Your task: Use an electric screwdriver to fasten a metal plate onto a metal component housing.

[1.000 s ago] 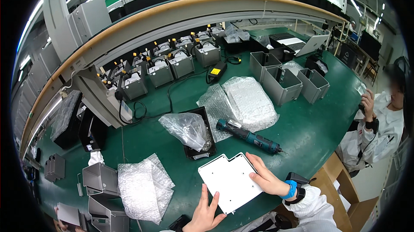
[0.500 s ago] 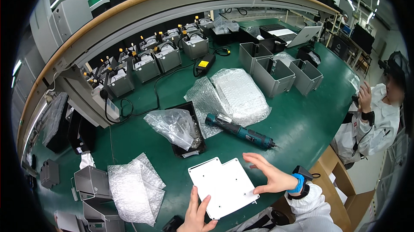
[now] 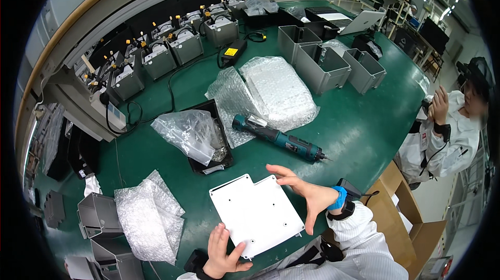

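Note:
A flat white plate [image 3: 255, 212] with a notched upper edge and a few small holes lies in front of me. My left hand [image 3: 224, 254] touches its lower left edge, fingers stretched and thumb apart. Around the plate's upper right side, my right hand [image 3: 312, 196] is spread wide; its index finger is near the top edge and its thumb sits just off the right corner. Beyond the plate rests a teal and black cordless screwdriver [image 3: 281, 139], its bit to the right. A black tray [image 3: 221, 118] beside it holds a clear plastic bag [image 3: 190, 131].
Bubble wrap lies at the centre [image 3: 278, 92] and lower left [image 3: 151, 217]. Open grey housings [image 3: 323, 69] stand at the back right, and several wired grey units [image 3: 185, 45] line the back left. A cardboard box [image 3: 388, 217] and a co-worker [image 3: 442, 129] are on the right.
The view has shifted, so the bench things appear farther left and higher. My right thumb has come off the plate's corner, and that hand has spread wider.

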Action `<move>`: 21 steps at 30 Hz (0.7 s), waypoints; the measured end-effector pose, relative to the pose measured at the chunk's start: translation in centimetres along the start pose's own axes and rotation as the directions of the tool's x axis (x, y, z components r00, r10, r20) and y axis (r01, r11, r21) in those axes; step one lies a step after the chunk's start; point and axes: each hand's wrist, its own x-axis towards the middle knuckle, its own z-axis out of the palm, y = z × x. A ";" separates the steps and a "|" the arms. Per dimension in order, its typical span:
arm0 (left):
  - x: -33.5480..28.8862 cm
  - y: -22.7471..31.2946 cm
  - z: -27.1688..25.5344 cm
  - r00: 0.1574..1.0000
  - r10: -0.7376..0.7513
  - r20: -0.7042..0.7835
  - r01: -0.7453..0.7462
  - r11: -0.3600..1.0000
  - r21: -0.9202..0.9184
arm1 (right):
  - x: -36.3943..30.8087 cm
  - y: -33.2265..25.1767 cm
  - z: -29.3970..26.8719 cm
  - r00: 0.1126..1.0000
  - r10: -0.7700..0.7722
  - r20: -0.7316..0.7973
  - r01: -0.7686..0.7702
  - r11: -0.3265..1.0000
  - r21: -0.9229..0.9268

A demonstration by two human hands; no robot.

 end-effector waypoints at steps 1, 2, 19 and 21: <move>0.1 0.0 -0.2 0.996 0.057 0.063 -0.057 0.998 -0.005 | -0.1 0.6 0.1 1.000 -0.008 -0.015 0.009 0.998 0.055; 0.3 0.1 -0.3 0.996 0.054 0.077 -0.056 0.998 0.023 | -0.1 1.0 0.3 0.999 -0.016 -0.031 0.019 0.994 0.109; 1.7 0.4 -0.2 0.996 0.066 -0.059 -0.063 0.997 0.046 | -0.1 1.3 1.3 0.997 -0.029 -0.066 0.047 0.957 0.287; 1.8 0.3 -0.3 0.996 0.065 -0.055 -0.063 0.997 0.035 | -0.1 1.3 1.3 0.998 -0.028 -0.062 0.044 0.957 0.287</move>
